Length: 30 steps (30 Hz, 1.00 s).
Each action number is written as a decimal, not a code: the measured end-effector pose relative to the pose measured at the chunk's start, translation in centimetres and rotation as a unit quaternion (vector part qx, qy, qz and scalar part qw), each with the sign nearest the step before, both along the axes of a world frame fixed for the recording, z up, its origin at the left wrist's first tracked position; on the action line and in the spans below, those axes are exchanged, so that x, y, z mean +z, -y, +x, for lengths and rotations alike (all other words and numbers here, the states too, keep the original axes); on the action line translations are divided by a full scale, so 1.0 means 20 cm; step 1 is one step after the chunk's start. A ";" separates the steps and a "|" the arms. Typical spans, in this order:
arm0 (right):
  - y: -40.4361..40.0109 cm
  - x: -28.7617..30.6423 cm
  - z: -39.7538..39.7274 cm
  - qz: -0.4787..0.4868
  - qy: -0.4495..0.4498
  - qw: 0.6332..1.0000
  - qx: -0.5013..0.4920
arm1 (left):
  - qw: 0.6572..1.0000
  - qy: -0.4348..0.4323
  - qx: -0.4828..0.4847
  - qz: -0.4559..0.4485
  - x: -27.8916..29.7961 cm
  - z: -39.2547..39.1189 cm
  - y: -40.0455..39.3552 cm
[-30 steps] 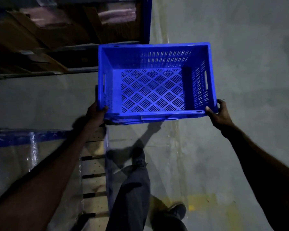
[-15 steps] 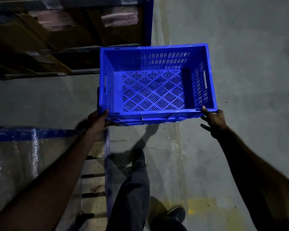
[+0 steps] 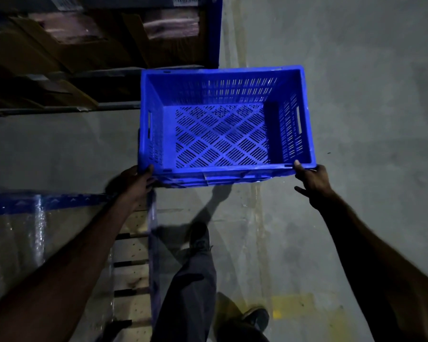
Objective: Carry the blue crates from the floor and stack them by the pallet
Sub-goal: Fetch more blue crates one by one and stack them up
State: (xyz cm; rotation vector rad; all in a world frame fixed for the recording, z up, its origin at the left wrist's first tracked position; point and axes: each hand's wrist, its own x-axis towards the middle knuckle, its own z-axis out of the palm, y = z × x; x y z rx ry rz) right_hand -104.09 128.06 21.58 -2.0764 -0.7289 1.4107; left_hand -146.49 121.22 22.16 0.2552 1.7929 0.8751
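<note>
Crate underside hidden; left hand grip unclear.

Crate held out ahead, above the floor. Left hand at its near-left corner, fingers over the rim. Right hand at the near-right corner, one fingertip touching the rim. Pallet below and behind the left fingers, wrapped load on it. Shelf rack beyond the left fingers, boxes in it. Shoe between both hands, nearer the body.

blue crate, left hand, right hand at corners
</note>
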 end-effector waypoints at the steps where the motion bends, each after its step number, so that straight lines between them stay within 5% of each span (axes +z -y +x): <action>1: -0.01 0.00 0.00 0.000 0.000 1.000 0.002 | 1.000 0.000 -0.002 -0.001 -0.01 0.01 0.00; 30: -0.07 0.04 0.06 -0.012 0.038 0.998 0.053 | 1.000 0.002 -0.025 -0.012 0.03 0.06 0.04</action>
